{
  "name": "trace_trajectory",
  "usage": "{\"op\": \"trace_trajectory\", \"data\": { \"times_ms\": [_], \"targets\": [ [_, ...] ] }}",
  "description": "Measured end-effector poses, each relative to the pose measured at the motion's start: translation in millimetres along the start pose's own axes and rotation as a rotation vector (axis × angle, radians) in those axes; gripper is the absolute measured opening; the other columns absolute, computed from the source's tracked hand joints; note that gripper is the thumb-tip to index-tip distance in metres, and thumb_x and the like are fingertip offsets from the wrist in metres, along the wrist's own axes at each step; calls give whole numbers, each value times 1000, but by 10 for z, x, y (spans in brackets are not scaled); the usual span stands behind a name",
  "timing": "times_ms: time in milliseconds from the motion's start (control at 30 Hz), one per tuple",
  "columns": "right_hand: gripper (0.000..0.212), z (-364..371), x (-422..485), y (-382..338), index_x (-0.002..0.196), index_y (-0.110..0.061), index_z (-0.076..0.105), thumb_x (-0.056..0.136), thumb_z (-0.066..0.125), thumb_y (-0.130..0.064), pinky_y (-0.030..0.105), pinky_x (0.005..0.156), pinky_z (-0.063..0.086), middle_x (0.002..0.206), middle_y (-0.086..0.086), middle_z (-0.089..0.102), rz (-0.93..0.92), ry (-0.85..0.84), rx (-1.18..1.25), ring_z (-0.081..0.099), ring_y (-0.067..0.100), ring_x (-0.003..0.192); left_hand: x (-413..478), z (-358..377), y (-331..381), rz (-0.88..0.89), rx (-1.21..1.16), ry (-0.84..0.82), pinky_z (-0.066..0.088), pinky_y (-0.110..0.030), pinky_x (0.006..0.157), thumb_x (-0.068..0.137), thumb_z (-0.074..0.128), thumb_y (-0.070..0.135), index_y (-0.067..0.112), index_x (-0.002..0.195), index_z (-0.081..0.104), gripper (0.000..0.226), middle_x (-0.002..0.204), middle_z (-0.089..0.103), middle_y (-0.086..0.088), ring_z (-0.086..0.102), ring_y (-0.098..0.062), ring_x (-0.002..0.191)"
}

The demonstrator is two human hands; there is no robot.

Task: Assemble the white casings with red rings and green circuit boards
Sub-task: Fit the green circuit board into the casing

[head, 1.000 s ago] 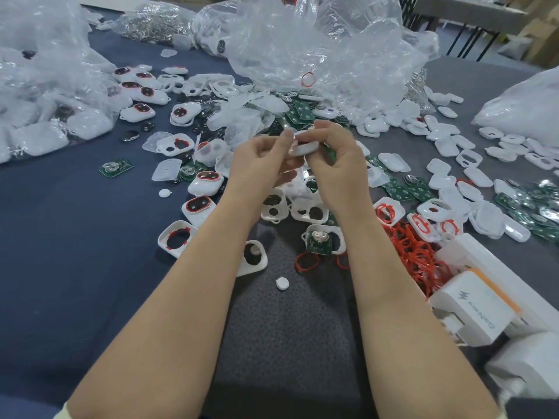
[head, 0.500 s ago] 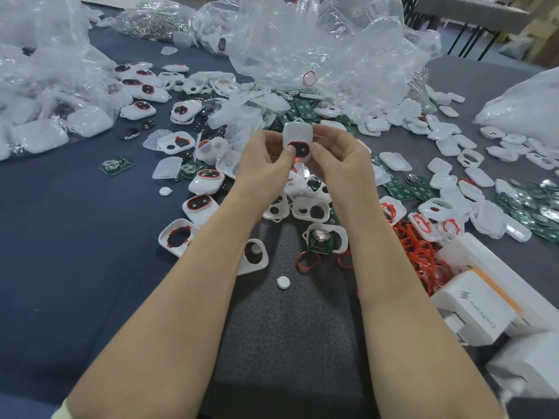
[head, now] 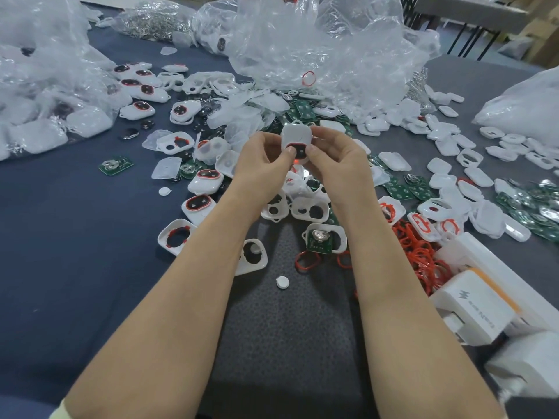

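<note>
Turned from edge-on to upright, the white casing (head: 296,135) now faces the camera; the left hand (head: 260,160) and right hand (head: 337,160) clamp it in their fingers (head: 272,140), thumbs on its red ring (head: 295,143).

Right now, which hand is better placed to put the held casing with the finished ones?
Probably the left hand: like the right hand, it pinches the casing, but the finished casings lie on its side.

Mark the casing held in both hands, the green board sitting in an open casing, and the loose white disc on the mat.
held casing (head: 296,135), head view, white upper face.
green board (head: 317,246), head view, lower green part of the board.
white disc (head: 282,282), head view, its centre.
</note>
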State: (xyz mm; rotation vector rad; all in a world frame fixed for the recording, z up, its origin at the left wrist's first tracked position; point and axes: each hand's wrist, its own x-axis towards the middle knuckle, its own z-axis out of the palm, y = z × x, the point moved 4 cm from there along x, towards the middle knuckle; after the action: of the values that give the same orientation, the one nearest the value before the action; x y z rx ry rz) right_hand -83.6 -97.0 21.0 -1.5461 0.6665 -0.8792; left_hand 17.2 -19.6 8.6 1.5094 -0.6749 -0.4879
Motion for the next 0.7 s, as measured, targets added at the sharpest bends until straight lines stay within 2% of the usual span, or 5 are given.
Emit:
{"op": "trace_trajectory", "data": {
  "times_ms": [167,267,433,567,700],
  "targets": [
    [16,-12,25,40,105,-17,64,92,59,-7,22,76,55,95,2,71,27,-26,-17,69,11,84,-37,30,20,11,-121,-70,55,-29,86,93,61,12,13,101,59,8,96,68,-7,66,-18,90],
    [13,-34,49,75,103,-13,62,92,60,-7,27,78,56,94,5,70,43,-12,-45,69,17,89,-40,28,20,-4,-184,-81,55,-24,82,95,57,11,18,95,61,7,89,67,-2,65,-12,83],
    [13,-7,74,130,105,-6,57,93,59,-8,39,88,55,99,12,66,77,6,-67,67,27,96,-26,28,9,-5,-175,-76,55,-23,81,96,55,9,9,106,63,13,94,67,-8,64,-15,88],
    [13,25,61,143,106,-5,58,93,59,-7,35,87,55,99,13,67,82,-8,-23,67,23,91,-24,11,-2,-20,-191,-67,53,-26,82,96,55,9,13,101,64,11,89,67,-5,63,-16,85],
    [12,18,50,146,103,-7,58,92,59,-5,36,89,55,101,14,67,101,-55,24,67,27,97,-22,4,-1,-15,-200,-52,53,-15,69,96,55,8,15,97,64,12,83,67,-2,63,-8,76]
  ]
}}
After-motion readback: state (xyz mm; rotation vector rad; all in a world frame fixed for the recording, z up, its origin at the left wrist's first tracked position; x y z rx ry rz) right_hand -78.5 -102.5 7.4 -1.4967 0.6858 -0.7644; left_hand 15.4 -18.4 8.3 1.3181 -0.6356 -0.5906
